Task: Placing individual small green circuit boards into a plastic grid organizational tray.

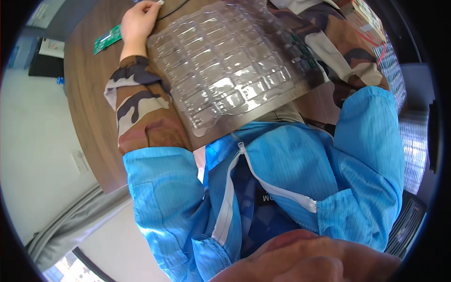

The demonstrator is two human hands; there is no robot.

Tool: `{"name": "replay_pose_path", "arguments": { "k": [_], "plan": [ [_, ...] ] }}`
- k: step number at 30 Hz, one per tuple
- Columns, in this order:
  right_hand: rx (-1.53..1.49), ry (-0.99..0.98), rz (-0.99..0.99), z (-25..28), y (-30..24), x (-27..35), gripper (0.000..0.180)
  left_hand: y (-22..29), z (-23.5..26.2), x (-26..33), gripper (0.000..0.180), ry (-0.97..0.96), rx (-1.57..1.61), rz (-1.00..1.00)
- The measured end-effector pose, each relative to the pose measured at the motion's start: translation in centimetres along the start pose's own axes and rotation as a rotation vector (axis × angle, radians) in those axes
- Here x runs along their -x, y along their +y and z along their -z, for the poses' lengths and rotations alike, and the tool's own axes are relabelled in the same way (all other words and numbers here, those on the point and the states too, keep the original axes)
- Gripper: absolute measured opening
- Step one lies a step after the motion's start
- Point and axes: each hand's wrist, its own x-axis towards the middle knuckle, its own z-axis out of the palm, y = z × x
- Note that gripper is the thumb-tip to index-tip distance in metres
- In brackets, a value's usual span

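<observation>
At the upper left my left hand [138,22] is closed, its thumb and fingers pinched at a small white piece [161,2] by the top edge, too small to name. A black cable [174,9] runs beside those fingers. Close to the wrist, on the left, lies a green circuit board [107,39] with a dark screen-like part on it. Right of my left forearm rests a clear plastic blister tray [221,61] with rows of square pockets. My right arm, in a camouflage sleeve [338,51], reaches past the top edge, so its hand is out of sight.
The brown wooden table [89,113] curves along the left, its near edge close to my body. At the upper right stand a box [364,21] with red wires and stacked clear trays [394,70]. A black object with a white label [49,49] is beyond the table's left edge.
</observation>
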Motion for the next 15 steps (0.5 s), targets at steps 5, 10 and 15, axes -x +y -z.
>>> {"name": "replay_pose_path", "arguments": {
  "k": [5, 10, 15],
  "plan": [
    [-0.003, 0.078, -0.053, 3.9, -2.3, 5.5, 0.01, -0.9, -0.1, 0.4, 0.029, -0.002, 0.074, 0.016],
    [0.037, -0.302, 0.004, 8.4, -4.7, 14.1, 0.011, 0.4, 0.1, 0.5, 0.029, -0.002, 0.093, 0.028],
    [0.155, -0.224, -0.026, 6.2, -5.4, 16.8, 0.024, 0.0, 0.3, 0.6, 0.029, 0.002, 0.098, 0.04]
  ]
}}
